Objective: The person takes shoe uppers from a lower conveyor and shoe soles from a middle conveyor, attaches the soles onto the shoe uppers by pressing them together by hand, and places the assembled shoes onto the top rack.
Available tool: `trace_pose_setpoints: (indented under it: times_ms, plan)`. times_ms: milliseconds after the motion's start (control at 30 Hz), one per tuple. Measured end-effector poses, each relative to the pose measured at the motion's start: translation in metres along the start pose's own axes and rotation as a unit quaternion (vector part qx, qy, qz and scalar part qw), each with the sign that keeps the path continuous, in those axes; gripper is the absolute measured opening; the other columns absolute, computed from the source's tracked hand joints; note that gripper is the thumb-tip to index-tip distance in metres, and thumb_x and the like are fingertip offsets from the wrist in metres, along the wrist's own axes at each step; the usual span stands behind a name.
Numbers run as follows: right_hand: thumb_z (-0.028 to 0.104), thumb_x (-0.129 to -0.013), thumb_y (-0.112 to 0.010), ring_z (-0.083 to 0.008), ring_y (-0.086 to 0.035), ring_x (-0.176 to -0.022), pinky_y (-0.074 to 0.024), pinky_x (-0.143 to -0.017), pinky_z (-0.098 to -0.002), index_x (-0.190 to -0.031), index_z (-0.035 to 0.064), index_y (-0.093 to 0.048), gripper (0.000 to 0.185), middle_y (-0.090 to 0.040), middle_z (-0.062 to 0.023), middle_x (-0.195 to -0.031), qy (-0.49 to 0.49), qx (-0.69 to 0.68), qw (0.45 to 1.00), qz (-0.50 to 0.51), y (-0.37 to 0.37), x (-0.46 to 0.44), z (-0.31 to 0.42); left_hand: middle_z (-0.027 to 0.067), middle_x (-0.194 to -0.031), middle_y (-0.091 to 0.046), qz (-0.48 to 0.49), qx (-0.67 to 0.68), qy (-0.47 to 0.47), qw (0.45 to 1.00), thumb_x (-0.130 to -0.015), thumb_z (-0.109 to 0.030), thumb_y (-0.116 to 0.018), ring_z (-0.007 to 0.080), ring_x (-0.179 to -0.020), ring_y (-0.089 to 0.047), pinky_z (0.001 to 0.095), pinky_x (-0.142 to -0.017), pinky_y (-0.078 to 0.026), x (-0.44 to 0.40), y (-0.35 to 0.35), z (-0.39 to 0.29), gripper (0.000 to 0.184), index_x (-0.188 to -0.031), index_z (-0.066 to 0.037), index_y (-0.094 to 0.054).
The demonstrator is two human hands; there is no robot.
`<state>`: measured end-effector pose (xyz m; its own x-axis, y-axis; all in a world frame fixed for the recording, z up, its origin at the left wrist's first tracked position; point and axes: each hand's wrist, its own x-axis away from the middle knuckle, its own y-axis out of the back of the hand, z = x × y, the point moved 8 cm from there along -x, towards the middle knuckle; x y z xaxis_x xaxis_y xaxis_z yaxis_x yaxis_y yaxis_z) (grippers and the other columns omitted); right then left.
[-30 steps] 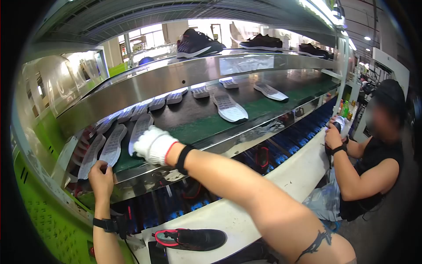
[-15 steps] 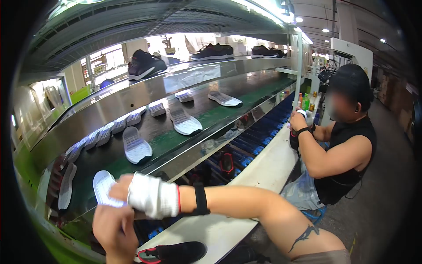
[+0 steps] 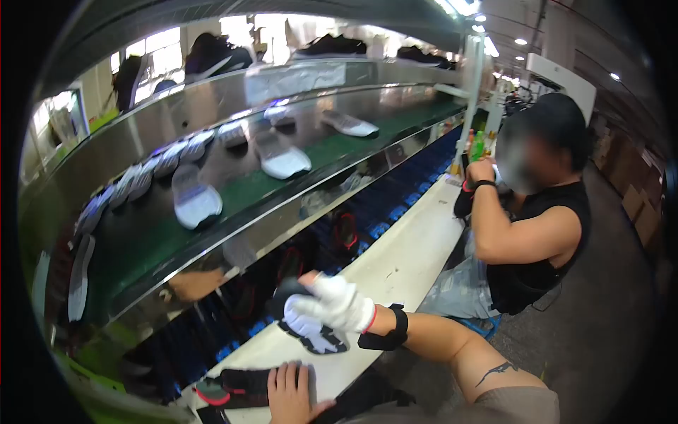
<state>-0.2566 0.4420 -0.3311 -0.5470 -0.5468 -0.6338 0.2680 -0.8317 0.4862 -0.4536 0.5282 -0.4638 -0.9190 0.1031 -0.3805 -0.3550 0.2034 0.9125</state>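
My right hand [image 3: 328, 304] wears a white glove with bare fingertips and grips a white-and-dark shoe sole [image 3: 311, 332] over the bench. The sole is tilted and partly covered by the glove. At the bottom, my bare left hand [image 3: 291, 396] lies across a black shoe upper [image 3: 240, 385] with red trim, its fingers over the far side. The upper lies on its side on the pale bench [image 3: 381, 275]. Behind my hands, several white soles [image 3: 198, 205] sit on the green and black conveyor belt [image 3: 240, 169].
Dark shoes [image 3: 330, 46] stand on the ledge above the belt. Under the belt, a blue-lit roller rack [image 3: 385, 230] holds more dark, red-trimmed shoes [image 3: 345, 230]. A seated co-worker [image 3: 537, 219] in a black sleeveless top is on the right, with bottles [image 3: 477, 145] beyond.
My right hand has moved from the belt's near edge rightward over the bench, carrying the sole. My left hand has come down and right onto the shoe upper. The view has shifted.
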Motion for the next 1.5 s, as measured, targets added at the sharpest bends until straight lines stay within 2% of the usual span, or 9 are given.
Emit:
trace_pose_setpoints:
  times_ms: [167,367,500,767,833,1033,1233,1333,1500]
  plan:
    - [0.012,-0.098,-0.076,-0.0126,-0.064,-0.083,-0.0534,-0.077,-0.0308,-0.111,0.0016,-0.071,0.018,-0.073,-0.0054,-0.096,-0.163,-0.115,0.965,-0.172,-0.01,0.039,-0.044,0.0172,-0.11,-0.07,-0.041,-0.11,-0.026,0.993,-0.081,-0.019,-0.072,0.0325,-0.106,-0.067,0.0455,-0.098,-0.052,-0.011,-0.004,0.041,0.04,-0.116,0.001,-0.065]
    - [0.039,-0.109,-0.061,-0.0165,-0.067,-0.093,-0.0553,-0.087,-0.0328,-0.122,-0.0019,-0.067,0.044,-0.072,-0.0095,-0.104,-0.094,-0.177,0.946,-0.255,-0.012,0.065,-0.042,0.0177,-0.107,-0.073,-0.203,-0.017,0.094,0.975,-0.082,-0.011,-0.079,0.0349,-0.096,-0.072,0.0432,-0.088,-0.057,-0.02,0.12,0.092,0.041,-0.118,0.003,-0.065]
    - [0.045,-0.109,-0.059,-0.0196,-0.071,-0.093,-0.0572,-0.087,-0.0347,-0.124,-0.0033,-0.066,0.051,-0.074,-0.0126,-0.108,-0.054,-0.26,0.929,-0.257,-0.026,0.069,-0.036,0.0197,-0.113,-0.074,-0.331,0.302,0.255,0.857,-0.092,-0.02,-0.08,0.0298,-0.102,-0.076,0.0369,-0.091,-0.058,0.007,0.161,0.094,0.047,-0.129,0.003,-0.062]
    - [0.045,-0.112,-0.045,-0.0189,-0.069,-0.092,-0.0571,-0.084,-0.0331,-0.118,0.0014,-0.064,0.048,-0.072,-0.0113,-0.102,-0.196,-0.33,0.922,0.052,-0.027,0.05,0.018,0.0216,-0.125,-0.068,-0.357,0.481,0.232,0.766,-0.099,-0.05,-0.072,0.0314,-0.115,-0.066,0.043,-0.104,-0.053,0.035,0.085,0.054,0.066,-0.128,0.007,-0.055]
    - [0.036,-0.114,-0.042,-0.0278,-0.069,-0.096,-0.0572,-0.085,-0.0375,-0.103,0.0092,-0.06,0.034,-0.071,-0.0217,-0.111,-0.121,-0.376,0.915,0.079,-0.047,0.059,0.043,0.0195,-0.124,-0.07,-0.28,0.36,0.129,0.881,-0.093,-0.035,-0.082,0.0357,-0.109,-0.068,0.0434,-0.099,-0.054,0.022,0.106,0.049,0.063,-0.133,0.005,-0.055]
    - [0.017,-0.089,-0.084,-0.0339,-0.068,-0.117,-0.0543,-0.091,-0.0395,-0.09,0.0067,-0.058,0.028,-0.061,-0.0337,-0.142,-0.164,-0.418,0.884,0.131,-0.075,0.099,0.047,0.0172,-0.113,-0.07,-0.181,0.299,0.164,0.922,-0.079,-0.018,-0.09,0.0298,-0.095,-0.068,0.041,-0.08,-0.056,0.008,0.126,0.04,0.056,-0.124,0.005,-0.067]
    - [0.009,-0.089,-0.083,-0.0424,-0.064,-0.128,-0.0539,-0.103,-0.0446,-0.096,0.0066,-0.05,0.034,-0.058,-0.035,-0.142,-0.008,-0.319,0.944,0.089,-0.069,0.096,0.059,0.0168,-0.11,-0.074,-0.217,0.536,0.385,0.719,-0.085,-0.033,-0.089,0.0224,-0.071,-0.06,0.0335,-0.062,-0.049,0.039,0.082,0.036,0.052,-0.112,0.005,-0.065]
    - [0.005,-0.088,-0.083,-0.0464,-0.064,-0.128,-0.0531,-0.107,-0.0493,-0.099,0.0066,-0.048,0.037,-0.059,-0.035,-0.14,-0.01,-0.309,0.946,0.097,-0.072,0.1,0.053,0.0272,-0.128,-0.072,-0.311,0.338,0.197,0.866,-0.095,-0.07,-0.065,0.0224,-0.061,-0.05,0.0327,-0.057,-0.044,0.032,0.102,0.025,0.071,-0.105,-0.002,-0.046]
    - [0.007,-0.089,-0.083,-0.0468,-0.064,-0.128,-0.0562,-0.104,-0.0518,-0.1,0.008,-0.045,0.04,-0.058,-0.0337,-0.14,-0.008,-0.3,0.95,0.091,-0.076,0.107,0.044,0.0249,-0.128,-0.072,-0.329,0.294,0.193,0.876,-0.093,-0.065,-0.071,0.0224,-0.059,-0.048,0.031,-0.056,-0.041,0.028,0.104,0.026,0.065,-0.093,-0.006,-0.046]
